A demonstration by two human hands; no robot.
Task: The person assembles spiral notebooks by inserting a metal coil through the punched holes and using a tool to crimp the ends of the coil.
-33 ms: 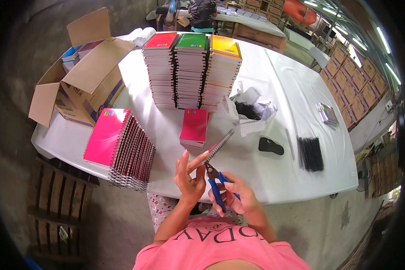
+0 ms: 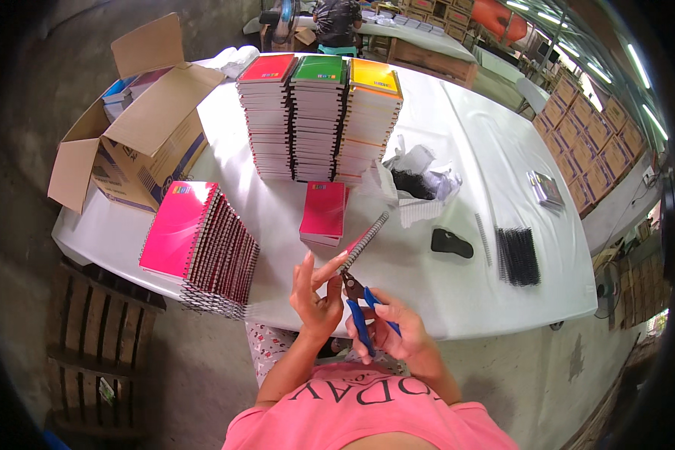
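Observation:
My left hand (image 2: 316, 300) grips a spiral notebook (image 2: 351, 247) by its near end, seen nearly edge-on with its dark coil upward. My right hand (image 2: 394, 327) is closed round the blue handles of wire cutters (image 2: 358, 319). Their dark jaws touch or nearly touch the near end of the coil, beside my left fingers; the exact contact is hidden. Just beyond lies a small pile of pink notebooks (image 2: 324, 210). Left of my hands stands a tall stack of spiral-bound pink notebooks (image 2: 180, 229).
Red (image 2: 266, 112), green (image 2: 319, 120) and yellow (image 2: 369, 124) notebook stacks stand at the back of the white table (image 2: 472, 180). An open carton (image 2: 146, 150) is at left. Rightward lie a plastic bag (image 2: 446, 184) with black coils, a black object (image 2: 451, 244) and loose coils (image 2: 517, 257). A person (image 2: 336, 22) sits beyond.

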